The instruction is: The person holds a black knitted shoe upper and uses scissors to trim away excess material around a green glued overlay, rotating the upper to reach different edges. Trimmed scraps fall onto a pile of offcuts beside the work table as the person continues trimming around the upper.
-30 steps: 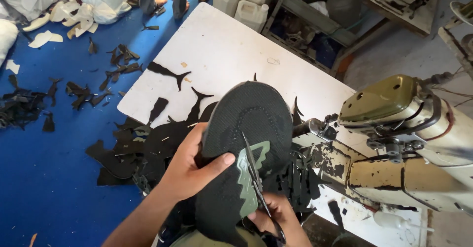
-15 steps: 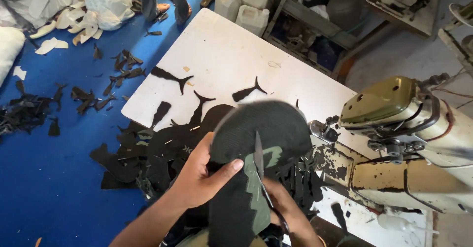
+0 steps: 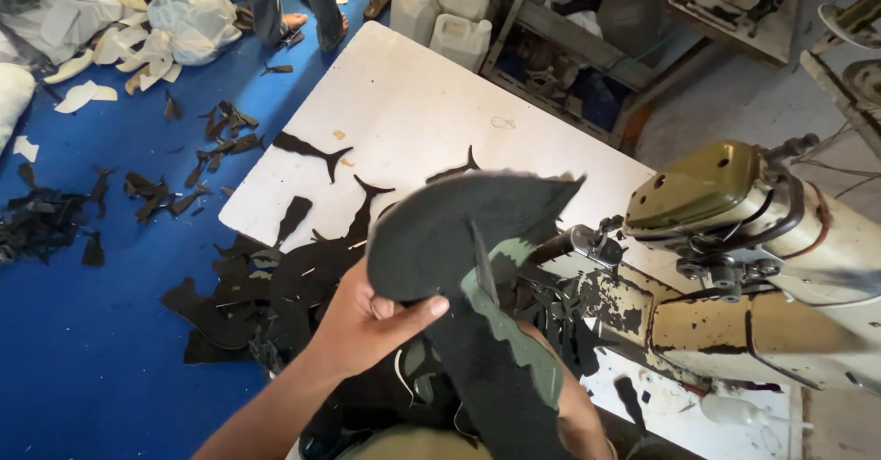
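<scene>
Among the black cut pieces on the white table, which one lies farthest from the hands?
The forked strip near the table's left edge; the other pieces lie closer to the left hand.

The left hand (image 3: 367, 322) is bare, with no glove, ring or watch showing. Its forearm (image 3: 266, 414) is bare too, with no sleeve anywhere along the length in view, down to the bottom edge. The thumbnail is short and plain. Of the right hand (image 3: 574, 414) only a small bare part shows; the rest is hidden. No wristband or bandage shows on either.
</scene>
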